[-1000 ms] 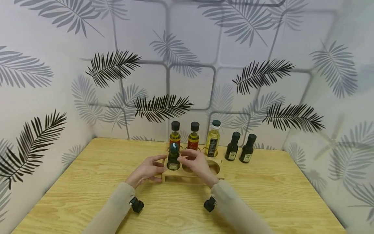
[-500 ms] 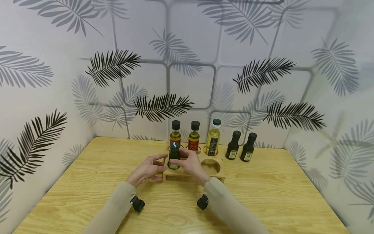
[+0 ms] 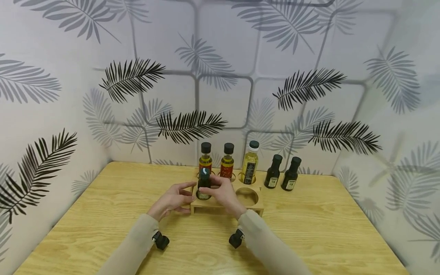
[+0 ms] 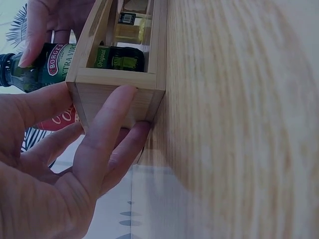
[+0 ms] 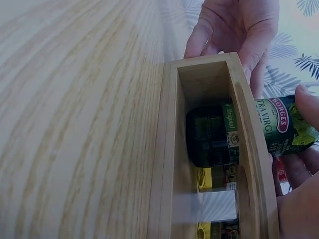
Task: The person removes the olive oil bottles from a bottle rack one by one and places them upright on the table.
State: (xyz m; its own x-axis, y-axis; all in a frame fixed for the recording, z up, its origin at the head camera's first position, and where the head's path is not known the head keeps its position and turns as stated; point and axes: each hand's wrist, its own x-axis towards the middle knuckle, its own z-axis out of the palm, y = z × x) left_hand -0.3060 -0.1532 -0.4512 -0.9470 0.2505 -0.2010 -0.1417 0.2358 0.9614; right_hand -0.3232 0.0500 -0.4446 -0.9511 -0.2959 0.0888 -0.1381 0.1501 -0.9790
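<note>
A dark green olive oil bottle (image 3: 204, 182) with a Borges label stands upright in the front left hole of a two-tier wooden bottle rack (image 3: 220, 204). My right hand (image 3: 224, 194) pinches this bottle's upper part, thumb in front and fingers behind. Seen from the right wrist, the bottle's label (image 5: 280, 117) shows above the shelf and its base reaches down inside the frame. At the rack's left end, my left hand (image 3: 173, 200) rests extended fingers against the end panel (image 4: 94, 94), gripping nothing.
Behind, the rack's upper row holds two red-labelled oil bottles (image 3: 205, 158) (image 3: 227, 166) and a yellow oil bottle (image 3: 249, 168). Two small dark bottles (image 3: 273, 173) (image 3: 290, 175) stand on the wooden table (image 3: 309, 221) to the right. A patterned wall (image 3: 220, 95) rises behind.
My right hand has shifted left, from beside the olive oil bottle to around its upper part, uncovering the front right hole. The left hand has stayed at the rack's end.
</note>
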